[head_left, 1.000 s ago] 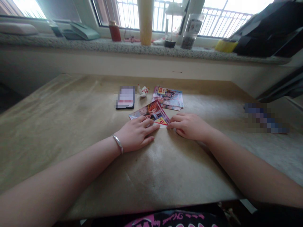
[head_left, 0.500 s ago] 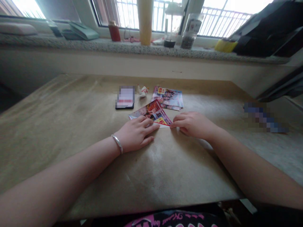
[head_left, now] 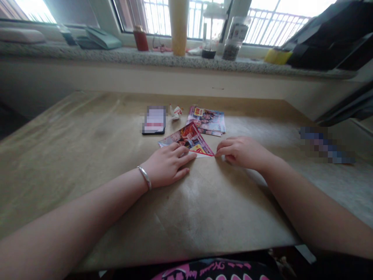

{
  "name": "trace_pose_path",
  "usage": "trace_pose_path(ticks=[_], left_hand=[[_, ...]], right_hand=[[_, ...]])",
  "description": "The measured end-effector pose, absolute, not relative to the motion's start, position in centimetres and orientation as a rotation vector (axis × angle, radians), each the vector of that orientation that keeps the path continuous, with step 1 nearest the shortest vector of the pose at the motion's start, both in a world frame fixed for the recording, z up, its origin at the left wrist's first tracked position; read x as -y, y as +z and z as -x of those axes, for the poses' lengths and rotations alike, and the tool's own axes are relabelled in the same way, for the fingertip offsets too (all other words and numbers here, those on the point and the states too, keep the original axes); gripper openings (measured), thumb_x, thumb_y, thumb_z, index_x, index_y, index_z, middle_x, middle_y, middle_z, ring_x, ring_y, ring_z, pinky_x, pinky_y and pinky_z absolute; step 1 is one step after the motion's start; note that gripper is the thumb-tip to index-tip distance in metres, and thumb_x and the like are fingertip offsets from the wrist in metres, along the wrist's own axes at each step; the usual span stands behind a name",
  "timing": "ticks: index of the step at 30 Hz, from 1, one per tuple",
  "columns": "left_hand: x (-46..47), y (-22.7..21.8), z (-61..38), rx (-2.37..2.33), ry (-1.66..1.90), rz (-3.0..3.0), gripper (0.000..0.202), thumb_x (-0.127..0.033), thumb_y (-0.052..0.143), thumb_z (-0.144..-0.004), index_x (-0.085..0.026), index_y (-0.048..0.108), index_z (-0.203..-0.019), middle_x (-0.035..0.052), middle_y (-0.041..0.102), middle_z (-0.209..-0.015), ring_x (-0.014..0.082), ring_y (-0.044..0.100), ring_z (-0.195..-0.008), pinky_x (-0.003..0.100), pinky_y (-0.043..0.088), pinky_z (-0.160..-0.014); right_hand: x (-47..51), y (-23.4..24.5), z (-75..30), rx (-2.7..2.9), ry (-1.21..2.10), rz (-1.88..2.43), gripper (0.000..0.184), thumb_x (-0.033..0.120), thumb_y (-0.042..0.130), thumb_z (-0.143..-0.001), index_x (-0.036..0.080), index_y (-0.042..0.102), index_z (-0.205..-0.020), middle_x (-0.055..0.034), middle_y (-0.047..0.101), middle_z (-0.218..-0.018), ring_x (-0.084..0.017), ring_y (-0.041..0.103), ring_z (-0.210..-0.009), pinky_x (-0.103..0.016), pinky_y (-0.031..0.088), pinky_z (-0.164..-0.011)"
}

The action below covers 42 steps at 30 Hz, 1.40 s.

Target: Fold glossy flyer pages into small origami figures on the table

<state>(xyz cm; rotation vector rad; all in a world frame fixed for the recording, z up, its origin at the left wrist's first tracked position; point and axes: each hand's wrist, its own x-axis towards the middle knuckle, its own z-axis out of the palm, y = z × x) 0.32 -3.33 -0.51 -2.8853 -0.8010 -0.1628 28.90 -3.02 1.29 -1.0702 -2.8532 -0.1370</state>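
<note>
A colourful printed leaflet [head_left: 188, 136], folded into a triangle with a strip of white underside along its near edge, lies on the table [head_left: 175, 217]. My left hand [head_left: 169, 163], wearing a silver bangle [head_left: 145, 177], rests flat over the leaflet's lower left part, fingers stretched out, hiding some of it. At the leaflet's right-hand point is my right hand [head_left: 239, 151], its fingers curled together and the fingertips at the tip of the paper. Just behind lies a small stack of similar leaflets [head_left: 208, 120], close to the folded one's upper corner.
A phone [head_left: 154, 119] with a blurred screen lies left of a crumpled white and red wrapper [head_left: 176, 112]. A blurred flat item [head_left: 325, 144] is at the far right. Along the windowsill [head_left: 163, 58] stand a red bottle [head_left: 141, 39], a yellow cylinder [head_left: 178, 31] and clear containers [head_left: 231, 42].
My right hand has slid slightly to the right along the leaflet's near edge, out to its tip. My left hand and the leaflet have stayed in place.
</note>
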Motion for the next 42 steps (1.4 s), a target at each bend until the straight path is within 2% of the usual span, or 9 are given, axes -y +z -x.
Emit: trace_pose_path(ticks=[9,11,16,19,24,36,42], left_hand=[[3.3,-0.5,-0.3,0.792,-0.182,2.881,0.046,-0.044,0.038,-0.095,-0.02,0.048,-0.133,0.0082,0.056,-0.12,0.0256,0.047,-0.109,0.039,0.038,-0.098],[3.3,-0.5,-0.3,0.79,-0.183,2.883,0.045,-0.043,0.039,-0.095,-0.02,0.048,-0.133,0.0081,0.056,-0.12,0.0255,0.047,-0.108,0.039,0.038,-0.098],[3.4,-0.4,-0.4,0.787,-0.181,2.884,0.046,-0.044,0.038,-0.095,-0.02,0.048,-0.133,0.0089,0.056,-0.12,0.0256,0.047,-0.107,0.04,0.038,-0.098],[3.4,-0.5,-0.5,0.771,-0.189,2.879,0.046,-0.043,0.038,-0.095,-0.019,0.048,-0.133,0.0096,0.056,-0.119,0.0258,0.047,-0.106,0.04,0.038,-0.097],[3.2,-0.6,-0.4,0.73,-0.223,2.879,0.045,-0.04,0.04,-0.094,-0.02,0.048,-0.133,0.0104,0.055,-0.119,0.0258,0.045,-0.109,0.041,0.036,-0.101],[2.7,-0.2,-1.0,0.773,-0.216,2.894,0.039,-0.036,0.045,-0.091,-0.028,0.052,-0.129,0.0091,0.053,-0.11,0.0255,0.046,-0.103,0.041,0.039,-0.095],[2.8,0.1,-0.8,0.753,-0.174,2.883,0.039,-0.033,0.045,-0.09,-0.026,0.053,-0.127,0.0097,0.055,-0.11,0.0263,0.048,-0.103,0.042,0.041,-0.092]], right_hand=[[2.9,0.4,-29.3,2.684,0.08,1.08,0.026,0.011,0.049,-0.078,0.021,0.072,-0.085,-0.0036,0.072,-0.091,-0.016,0.065,-0.081,-0.028,0.048,-0.074],[2.9,0.0,-29.1,2.593,0.091,1.097,0.026,0.011,0.049,-0.079,0.019,0.072,-0.089,-0.0052,0.071,-0.089,-0.017,0.064,-0.081,-0.028,0.049,-0.073],[3.3,-0.4,-27.5,2.586,0.037,0.911,0.026,0.015,0.051,-0.083,0.021,0.072,-0.099,-0.0066,0.069,-0.102,-0.019,0.06,-0.09,-0.035,0.048,-0.084],[3.6,-0.6,-26.4,2.657,0.028,0.853,0.029,0.015,0.049,-0.086,0.022,0.07,-0.104,-0.0068,0.069,-0.101,-0.019,0.058,-0.091,-0.034,0.048,-0.082],[3.7,-0.7,-25.5,2.672,-0.033,0.895,0.027,0.016,0.048,-0.086,0.021,0.07,-0.103,-0.007,0.067,-0.097,-0.02,0.055,-0.089,-0.033,0.047,-0.078],[3.4,-0.7,-25.2,2.713,-0.096,0.894,0.027,0.014,0.047,-0.085,0.02,0.068,-0.101,-0.0064,0.065,-0.095,-0.019,0.053,-0.085,-0.031,0.043,-0.074],[3.3,-0.7,-25.3,2.745,-0.125,0.883,0.028,0.014,0.048,-0.084,0.021,0.067,-0.103,-0.0064,0.065,-0.097,-0.02,0.052,-0.087,-0.03,0.042,-0.074]])
